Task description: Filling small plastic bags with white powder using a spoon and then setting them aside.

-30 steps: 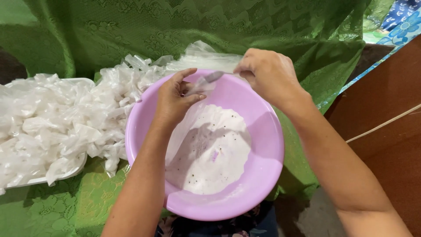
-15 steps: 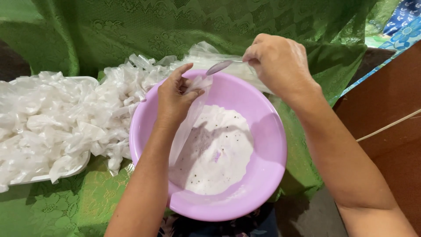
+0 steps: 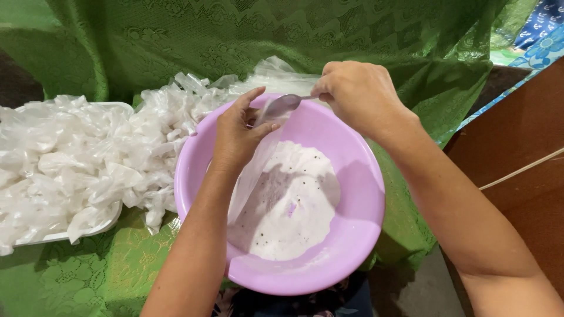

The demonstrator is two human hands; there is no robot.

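Left hand [image 3: 238,132] over far rim of purple bowl [image 3: 358,235], fingers pinching clear plastic bag [image 3: 254,170] that hangs into bowl. Right hand [image 3: 352,94] closed on spoon [image 3: 283,105], spoon bowl at bag mouth. White powder [image 3: 294,202] fills bowl bottom. Pile of small clear bags [image 3: 88,152] touches bowl's left side; white tray [image 3: 41,238] under it. Green cloth [image 3: 106,270] covers surface. Open room right: brown wood [image 3: 517,158].

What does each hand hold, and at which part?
The right hand holds a metal spoon by its handle. The left hand pinches a clear plastic bag at its open top, over the purple basin.
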